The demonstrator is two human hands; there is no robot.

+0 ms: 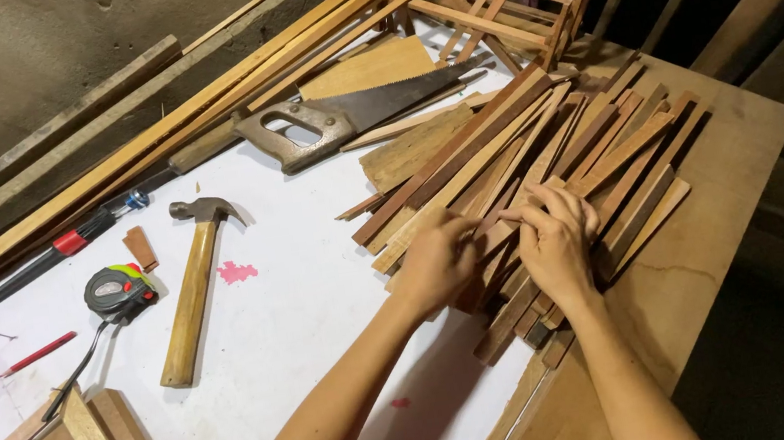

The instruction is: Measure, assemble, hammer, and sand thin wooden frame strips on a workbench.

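Both hands, left hand [438, 262] and right hand [556, 239], are resting on the pile of wooden slats [545, 154]; each grip is curling loosely, whether clasping a slat I cannot tell.

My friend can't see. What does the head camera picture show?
Two bare hands, left and right, rest on a pile of short wooden slats on a white table. Nearby lie a hammer, a saw and a tape measure.
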